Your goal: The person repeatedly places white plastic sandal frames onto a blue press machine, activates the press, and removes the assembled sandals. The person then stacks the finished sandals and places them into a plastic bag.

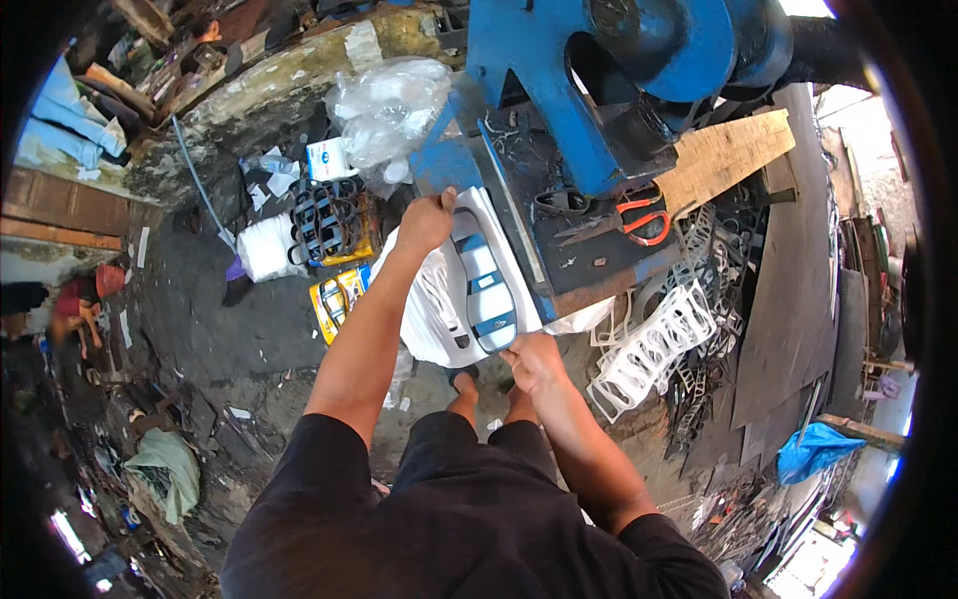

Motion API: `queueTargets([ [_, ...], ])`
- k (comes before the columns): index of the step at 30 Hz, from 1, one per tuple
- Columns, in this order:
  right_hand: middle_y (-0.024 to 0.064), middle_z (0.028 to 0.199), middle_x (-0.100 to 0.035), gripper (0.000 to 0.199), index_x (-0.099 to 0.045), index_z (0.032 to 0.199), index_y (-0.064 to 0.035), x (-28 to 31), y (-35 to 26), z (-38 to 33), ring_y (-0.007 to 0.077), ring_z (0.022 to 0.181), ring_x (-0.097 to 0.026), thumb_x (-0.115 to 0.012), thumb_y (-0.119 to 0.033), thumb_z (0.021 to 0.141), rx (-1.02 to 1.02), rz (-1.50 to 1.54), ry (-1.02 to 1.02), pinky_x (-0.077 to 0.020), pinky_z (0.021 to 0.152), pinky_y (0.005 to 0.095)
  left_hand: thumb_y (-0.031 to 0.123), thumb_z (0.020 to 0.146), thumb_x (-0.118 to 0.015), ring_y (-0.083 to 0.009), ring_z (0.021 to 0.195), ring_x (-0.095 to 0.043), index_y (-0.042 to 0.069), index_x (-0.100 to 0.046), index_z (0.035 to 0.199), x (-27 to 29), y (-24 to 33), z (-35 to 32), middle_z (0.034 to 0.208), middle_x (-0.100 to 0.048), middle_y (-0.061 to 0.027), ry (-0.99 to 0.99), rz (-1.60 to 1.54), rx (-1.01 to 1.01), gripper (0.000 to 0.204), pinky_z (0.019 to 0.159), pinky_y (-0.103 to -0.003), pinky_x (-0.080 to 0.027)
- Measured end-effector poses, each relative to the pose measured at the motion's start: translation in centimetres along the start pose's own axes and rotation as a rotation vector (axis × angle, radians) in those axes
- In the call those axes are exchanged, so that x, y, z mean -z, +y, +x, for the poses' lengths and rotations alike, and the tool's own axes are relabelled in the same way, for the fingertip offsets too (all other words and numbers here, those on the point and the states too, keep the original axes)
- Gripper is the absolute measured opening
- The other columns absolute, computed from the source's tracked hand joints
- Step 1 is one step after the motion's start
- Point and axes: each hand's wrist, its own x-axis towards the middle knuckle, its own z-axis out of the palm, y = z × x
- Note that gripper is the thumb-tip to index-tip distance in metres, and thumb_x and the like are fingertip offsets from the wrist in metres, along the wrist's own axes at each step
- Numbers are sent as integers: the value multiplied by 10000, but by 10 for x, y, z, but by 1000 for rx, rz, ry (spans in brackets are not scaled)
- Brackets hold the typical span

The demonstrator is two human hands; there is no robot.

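A white, flexible-looking sheet (510,262) lies in front of me, along the left edge of the dark machine bed (609,270). A long row of rounded openings runs down it, with white and blue bands showing inside. My left hand (429,222) is closed on its far end, next to a blue plate (446,166). Around the near corner, the fingers of my right hand (536,361) are pinched together. More loose white material (427,309) hangs under the sheet, partly behind my left forearm. What lies beneath the sheet is hidden.
A large blue machine (599,110) stands over the bed. Red-handled scissors (644,218) and a wooden board (733,160) rest beside it. White cut-out offcuts (654,349) pile up at the right. Left are a clear plastic bag (389,100) and dark strap pieces (334,220).
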Motion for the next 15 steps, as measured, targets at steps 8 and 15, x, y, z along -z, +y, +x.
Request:
queueTargets([
  [8, 185, 1253, -515, 554, -448, 1310, 25, -7, -16, -34, 314, 1142, -501, -675, -89, 817, 310, -447, 114, -475, 899, 430, 274, 960, -500, -412, 1094, -607, -18, -656, 1154, 24, -23, 18, 1144, -644, -263, 49, -116, -321, 384, 969, -456, -466],
  [15, 251, 1415, -345, 1013, -298, 1436, 54, 3, 2, -39, 431, 1260, -349, -859, -278, 660, 1011, -1389, 36, -321, 1067, 491, 89, 737, -699, -345, 1291, -481, 17, -558, 1318, 35, -53, 7, 1339, -564, -193, -184, 231, -509, 602, 1081, -396, -394],
])
